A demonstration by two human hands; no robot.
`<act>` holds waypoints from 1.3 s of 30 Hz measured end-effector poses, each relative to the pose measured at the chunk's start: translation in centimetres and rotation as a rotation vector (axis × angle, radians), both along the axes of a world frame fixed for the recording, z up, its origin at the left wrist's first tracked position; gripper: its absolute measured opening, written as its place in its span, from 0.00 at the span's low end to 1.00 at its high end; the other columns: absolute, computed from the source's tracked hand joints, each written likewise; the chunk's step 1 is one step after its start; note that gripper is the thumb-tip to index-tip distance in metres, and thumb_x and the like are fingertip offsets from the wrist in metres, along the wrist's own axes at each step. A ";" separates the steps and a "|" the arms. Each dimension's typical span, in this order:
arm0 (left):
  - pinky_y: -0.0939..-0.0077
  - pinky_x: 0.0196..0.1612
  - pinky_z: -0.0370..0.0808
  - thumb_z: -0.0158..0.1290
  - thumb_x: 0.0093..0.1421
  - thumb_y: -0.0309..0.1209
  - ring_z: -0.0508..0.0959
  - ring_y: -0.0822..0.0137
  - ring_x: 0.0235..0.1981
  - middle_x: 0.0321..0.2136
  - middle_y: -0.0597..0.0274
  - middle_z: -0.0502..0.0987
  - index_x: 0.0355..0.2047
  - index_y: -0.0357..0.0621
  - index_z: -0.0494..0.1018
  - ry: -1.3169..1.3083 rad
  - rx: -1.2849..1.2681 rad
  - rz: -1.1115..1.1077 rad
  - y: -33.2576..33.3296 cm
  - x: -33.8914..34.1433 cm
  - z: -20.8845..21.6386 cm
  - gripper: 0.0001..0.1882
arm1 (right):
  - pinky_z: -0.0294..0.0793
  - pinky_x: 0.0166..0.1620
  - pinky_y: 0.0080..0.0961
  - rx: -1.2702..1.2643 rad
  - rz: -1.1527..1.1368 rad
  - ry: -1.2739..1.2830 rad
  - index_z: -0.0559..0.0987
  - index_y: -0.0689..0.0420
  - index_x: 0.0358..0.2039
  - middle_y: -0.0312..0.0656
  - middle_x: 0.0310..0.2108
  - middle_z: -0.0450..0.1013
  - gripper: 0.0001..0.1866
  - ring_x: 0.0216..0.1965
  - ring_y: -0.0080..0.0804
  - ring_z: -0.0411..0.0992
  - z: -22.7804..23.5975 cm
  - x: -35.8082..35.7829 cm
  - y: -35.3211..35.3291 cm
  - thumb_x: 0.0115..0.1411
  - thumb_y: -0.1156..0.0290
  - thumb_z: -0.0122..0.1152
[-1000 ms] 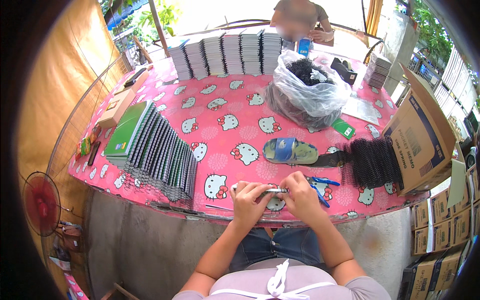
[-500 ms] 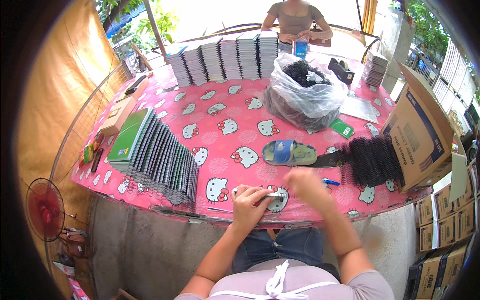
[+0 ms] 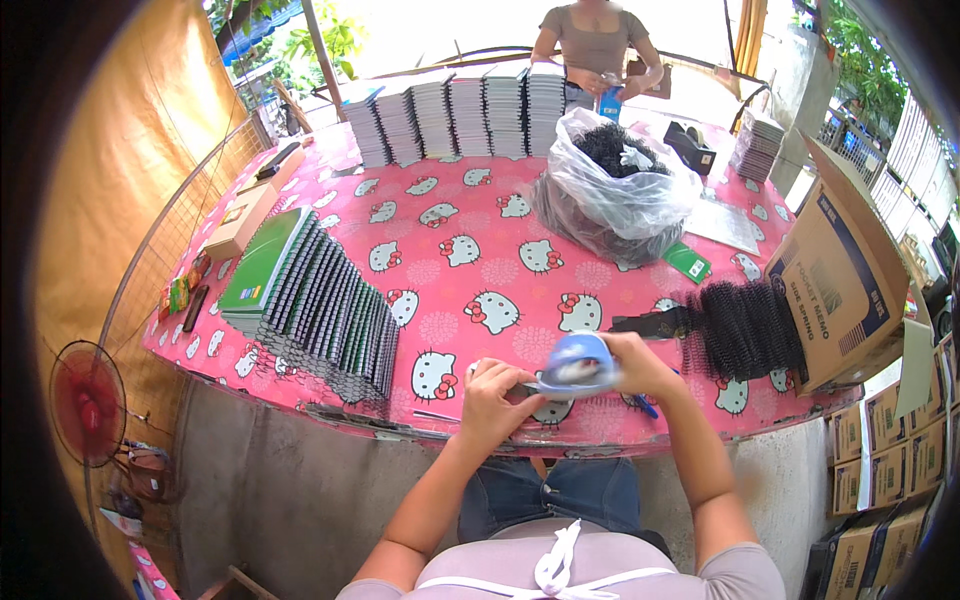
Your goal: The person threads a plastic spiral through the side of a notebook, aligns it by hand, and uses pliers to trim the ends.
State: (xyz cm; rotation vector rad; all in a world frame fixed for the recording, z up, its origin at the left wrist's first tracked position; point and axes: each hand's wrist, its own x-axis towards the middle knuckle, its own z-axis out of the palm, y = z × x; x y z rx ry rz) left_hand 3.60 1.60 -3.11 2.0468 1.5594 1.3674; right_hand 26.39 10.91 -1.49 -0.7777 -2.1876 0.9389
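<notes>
My left hand [image 3: 490, 402] is closed at the table's near edge, its fingers pinching a thin pale-edged thing [image 3: 528, 386], perhaps a notepad seen edge-on; the hand hides most of it. My right hand [image 3: 640, 365] grips a blue, rounded slipper [image 3: 578, 365], blurred by motion. The slipper is tilted up just right of my left fingertips; whether it touches the thin thing I cannot tell. A blue pen [image 3: 645, 405] lies beneath my right wrist. To the right rests a bundle of black spiral coils [image 3: 745, 325].
Green spiral notebooks [image 3: 310, 300] lean in a long stack at left. Several notebook piles [image 3: 435, 115] line the far edge. A plastic bag [image 3: 610, 205] of black coils, a tape dispenser [image 3: 690, 145], a green card [image 3: 687, 263] and a cardboard box [image 3: 830, 280] stand right. A person [image 3: 597, 50] works opposite.
My right hand, blurred and apart from the slipper before, has taken the slipper off the table and brought it beside my left hand. The left hand stays nearly in place.
</notes>
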 end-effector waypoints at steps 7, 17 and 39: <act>0.63 0.45 0.69 0.69 0.39 0.33 0.75 0.59 0.39 0.33 0.60 0.78 0.28 0.44 0.78 -0.019 -0.019 -0.023 0.3 -0.4 0.7 0.15 | 0.72 0.39 0.23 0.174 -0.244 -0.399 0.78 0.63 0.39 0.37 0.34 0.78 0.17 0.34 0.28 0.75 1.1 0.2 0.7 0.44 0.83 0.62; 0.74 0.41 0.76 0.67 0.42 0.23 0.76 0.65 0.43 0.44 0.54 0.74 0.36 0.40 0.76 -0.258 -0.102 0.007 -0.1 -2.9 -0.2 0.18 | 0.73 0.39 0.38 -0.055 -0.054 -0.146 0.76 0.56 0.37 0.50 0.32 0.75 0.19 0.38 0.52 0.73 0.7 -2.2 1.6 0.39 0.78 0.58; 0.78 0.39 0.78 0.61 0.48 0.13 0.79 0.71 0.38 0.37 0.52 0.79 0.36 0.36 0.77 -0.405 0.254 -0.004 -3.3 -2.4 1.9 0.14 | 0.63 0.55 0.44 0.303 -0.585 -0.501 0.67 0.64 0.52 0.57 0.51 0.63 0.34 0.54 0.57 0.62 -3.0 3.4 -3.9 0.48 0.60 0.68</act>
